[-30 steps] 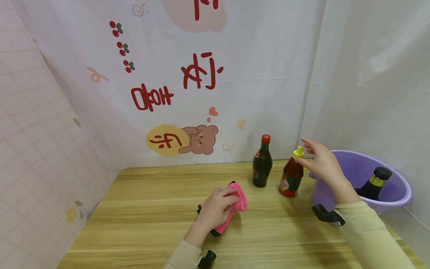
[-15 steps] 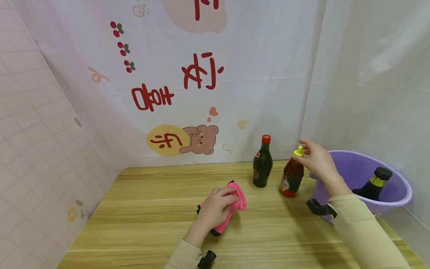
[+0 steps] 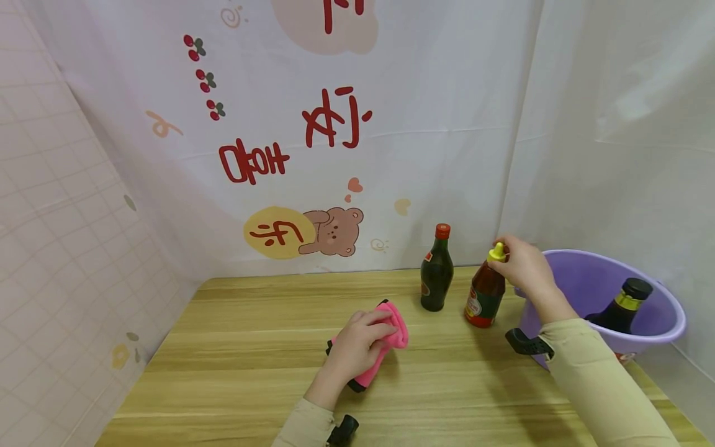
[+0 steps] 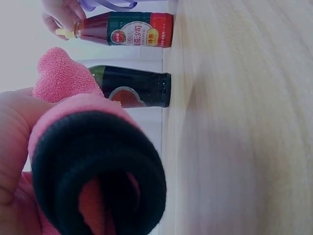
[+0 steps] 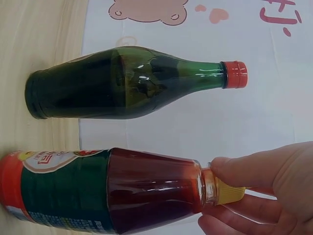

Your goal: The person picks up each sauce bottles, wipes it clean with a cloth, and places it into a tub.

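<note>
Three bottles: right hand [image 3: 522,264] pinches the red sauce bottle [image 3: 485,295] by its yellow cap, beside the green bottle [image 3: 436,273] near the table's [image 3: 251,366] back edge; one dark bottle [image 3: 620,307] sits in one purple basin [image 3: 665,323]. Left hand [image 3: 357,347] grips one pink cloth [image 3: 393,332].

Backdrop cloth [image 3: 335,155]: red characters, appear mirrored. Line at left reads like reversed Korean; exact words not made out. Larger red characters above it, likewise unread. Top edge: cropped red stroke on pink patch. Yellow oval [image 3: 274,233] beside bear drawing: red character, unread.

Sauce bottle [image 5: 98,191], yellow cap: green-red label with small Chinese characters in oval emblems, too small to read.

Dark green bottle [image 4: 132,87]: red oval label, print illegible.
</note>
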A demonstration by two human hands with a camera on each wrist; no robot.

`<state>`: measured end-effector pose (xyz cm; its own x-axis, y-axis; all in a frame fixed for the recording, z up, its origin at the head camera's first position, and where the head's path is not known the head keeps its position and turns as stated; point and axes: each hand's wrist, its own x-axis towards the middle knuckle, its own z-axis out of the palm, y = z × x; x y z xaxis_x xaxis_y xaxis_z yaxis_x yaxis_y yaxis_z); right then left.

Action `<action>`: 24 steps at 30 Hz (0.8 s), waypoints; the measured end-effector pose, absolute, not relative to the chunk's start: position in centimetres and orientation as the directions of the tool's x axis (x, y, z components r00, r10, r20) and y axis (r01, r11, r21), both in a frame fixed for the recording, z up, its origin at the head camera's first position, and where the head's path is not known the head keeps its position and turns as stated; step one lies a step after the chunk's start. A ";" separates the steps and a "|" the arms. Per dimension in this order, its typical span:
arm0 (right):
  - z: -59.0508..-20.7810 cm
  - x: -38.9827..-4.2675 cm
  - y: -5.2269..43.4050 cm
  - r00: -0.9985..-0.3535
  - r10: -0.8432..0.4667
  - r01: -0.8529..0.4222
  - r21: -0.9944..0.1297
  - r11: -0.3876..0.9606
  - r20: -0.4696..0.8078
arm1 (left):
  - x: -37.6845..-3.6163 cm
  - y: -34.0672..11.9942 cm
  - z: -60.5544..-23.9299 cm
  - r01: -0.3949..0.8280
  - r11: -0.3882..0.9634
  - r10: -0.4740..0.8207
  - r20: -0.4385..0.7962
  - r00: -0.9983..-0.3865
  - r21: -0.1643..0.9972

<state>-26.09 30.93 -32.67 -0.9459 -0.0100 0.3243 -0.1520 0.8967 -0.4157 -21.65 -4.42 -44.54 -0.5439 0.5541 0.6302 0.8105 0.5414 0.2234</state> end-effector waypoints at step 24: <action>-32.3 -25.0 30.1 -0.936 -0.096 -0.239 -0.413 0.879 0.338 | -21.5 -5.6 -44.6 0.792 0.550 0.540 0.610 -0.580 0.266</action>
<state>-25.04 30.08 -32.27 -0.9363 -0.0956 0.3378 -0.2389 0.8786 -0.4134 -21.48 -5.64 -44.56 -0.5802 0.5401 0.6096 0.7915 0.5503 0.2659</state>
